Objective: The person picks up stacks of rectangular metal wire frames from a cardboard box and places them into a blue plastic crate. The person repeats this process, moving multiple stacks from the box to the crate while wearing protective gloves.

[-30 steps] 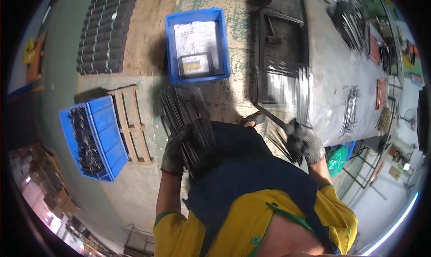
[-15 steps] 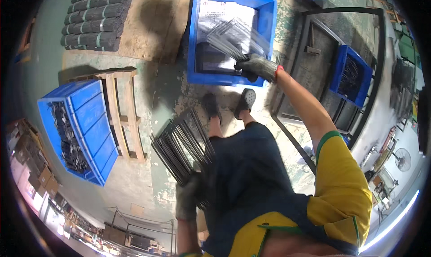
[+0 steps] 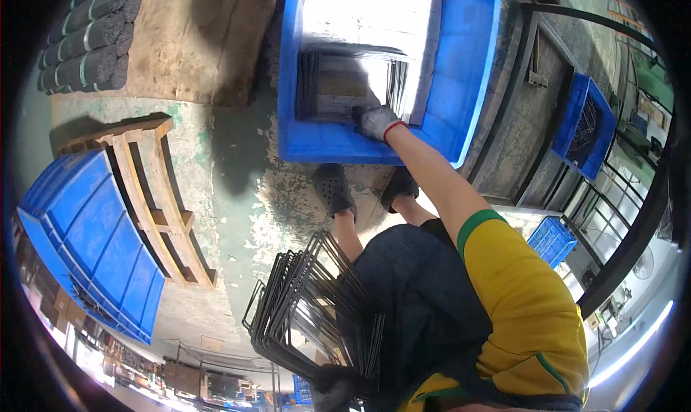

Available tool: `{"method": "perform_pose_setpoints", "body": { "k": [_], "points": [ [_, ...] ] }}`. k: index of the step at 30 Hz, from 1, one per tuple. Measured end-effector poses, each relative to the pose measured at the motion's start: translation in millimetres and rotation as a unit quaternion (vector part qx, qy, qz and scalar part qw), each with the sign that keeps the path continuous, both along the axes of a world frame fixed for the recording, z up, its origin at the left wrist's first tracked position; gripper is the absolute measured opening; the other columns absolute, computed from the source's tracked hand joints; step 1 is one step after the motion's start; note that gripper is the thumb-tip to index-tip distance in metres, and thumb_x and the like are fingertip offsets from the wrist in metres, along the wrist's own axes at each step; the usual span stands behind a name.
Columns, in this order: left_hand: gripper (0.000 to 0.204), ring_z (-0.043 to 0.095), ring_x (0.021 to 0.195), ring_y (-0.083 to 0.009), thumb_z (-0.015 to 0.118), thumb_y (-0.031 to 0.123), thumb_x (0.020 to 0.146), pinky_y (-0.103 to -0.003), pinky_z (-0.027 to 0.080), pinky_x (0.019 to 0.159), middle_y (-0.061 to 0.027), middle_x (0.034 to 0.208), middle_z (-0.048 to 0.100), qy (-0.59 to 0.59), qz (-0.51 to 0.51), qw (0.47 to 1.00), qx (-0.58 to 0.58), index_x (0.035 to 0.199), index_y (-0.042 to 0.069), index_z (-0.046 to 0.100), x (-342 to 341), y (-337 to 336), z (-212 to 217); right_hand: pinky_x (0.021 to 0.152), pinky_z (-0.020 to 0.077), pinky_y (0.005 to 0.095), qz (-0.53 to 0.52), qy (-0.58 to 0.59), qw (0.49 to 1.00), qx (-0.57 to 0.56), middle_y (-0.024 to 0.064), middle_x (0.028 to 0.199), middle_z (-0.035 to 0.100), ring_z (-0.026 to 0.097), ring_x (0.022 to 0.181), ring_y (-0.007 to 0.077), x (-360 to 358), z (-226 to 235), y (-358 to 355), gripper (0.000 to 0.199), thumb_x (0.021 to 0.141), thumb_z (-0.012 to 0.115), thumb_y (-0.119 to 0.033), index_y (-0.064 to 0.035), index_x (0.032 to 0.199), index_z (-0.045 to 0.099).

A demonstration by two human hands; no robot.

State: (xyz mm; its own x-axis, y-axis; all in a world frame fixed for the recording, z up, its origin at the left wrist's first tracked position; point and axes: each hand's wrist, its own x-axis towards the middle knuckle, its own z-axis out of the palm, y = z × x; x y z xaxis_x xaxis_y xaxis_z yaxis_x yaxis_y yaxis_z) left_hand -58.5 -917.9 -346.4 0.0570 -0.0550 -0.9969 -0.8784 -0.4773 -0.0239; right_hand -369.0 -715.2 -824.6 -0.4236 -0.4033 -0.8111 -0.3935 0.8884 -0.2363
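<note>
Some room, frames [image 3: 309,84] to right rim [image 3: 480,73]

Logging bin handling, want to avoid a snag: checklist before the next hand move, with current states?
1. Left hand holding the wire frames: ok.
2. Held frames squared up: not ok, they fan out unevenly.
3. Right hand inside the blue bin, by the stacked frames: ok.
4. Right-hand grip on a frame: cannot tell, fingertips unclear.
5. Both hands gloved: ok.
</note>
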Motion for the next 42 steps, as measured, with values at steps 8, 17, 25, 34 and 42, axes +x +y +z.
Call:
{"method": "perform_pose_setpoints", "body": {
  "k": [8,17,25,34,42],
  "points": [
    [0.030,0.058,0.062,-0.0174,0.069,0.015,0.070,-0.030,0.047,0.058,-0.0077,0.077,0.062,0.038,-0.084,0.994,-0.051,0.093,-0.002,0.061,-54.4,18.0,34.9,0.083,0.0462,0.0385,-0.184,0.080,0.965,-0.169,0.0221,0.101,0.060,0.060,0.094,0.0305,13.4,155.4,14.4,0.052,0.088,0.041,-0.048,-0.0014,0.099,0.062],
    [0.031,0.060,0.081,-0.0153,0.068,0.006,0.073,-0.027,0.049,0.069,-0.0084,0.094,0.063,0.219,-0.234,0.942,0.095,0.102,-0.001,0.060,-152.8,46.7,166.2,0.081,0.0458,0.0293,-0.496,-0.174,0.735,-0.428,0.0105,0.103,0.061,0.059,0.091,0.0177,109.5,572.1,90.9,0.036,0.089,0.053,-0.025,0.0011,0.114,0.054],
    [0.030,0.061,0.085,-0.0163,0.063,0.006,0.078,-0.029,0.049,0.074,-0.0105,0.093,0.063,0.359,-0.484,0.763,0.234,0.107,-0.002,0.057,-196.2,156.9,288.9,0.078,0.0467,0.0263,-0.534,-0.017,0.661,-0.527,0.0060,0.103,0.059,0.054,0.095,0.0114,158.9,719.6,109.7,0.033,0.089,0.054,-0.018,-0.0023,0.117,0.052],
    [0.022,0.058,0.078,-0.0100,0.061,0.012,0.080,-0.025,0.047,0.066,-0.0017,0.086,0.059,0.400,-0.591,0.557,0.425,0.099,-0.001,0.058,-167.0,349.1,343.9,0.076,0.0471,0.0254,-0.700,0.134,0.255,-0.654,0.0043,0.097,0.061,0.056,0.087,0.0101,241.1,805.4,247.9,0.032,0.086,0.058,-0.024,-0.0015,0.109,0.057],
    [0.027,0.062,0.071,-0.0209,0.058,0.016,0.085,-0.034,0.055,0.064,-0.0094,0.087,0.060,0.266,-0.581,0.631,0.440,0.107,0.003,0.053,-114.8,504.3,257.5,0.068,0.0556,0.0429,-0.681,0.042,0.052,-0.729,0.0246,0.096,0.060,0.063,0.082,0.0357,281.4,725.2,402.1,0.035,0.088,0.054,-0.029,0.0013,0.106,0.049]
  ]
}}
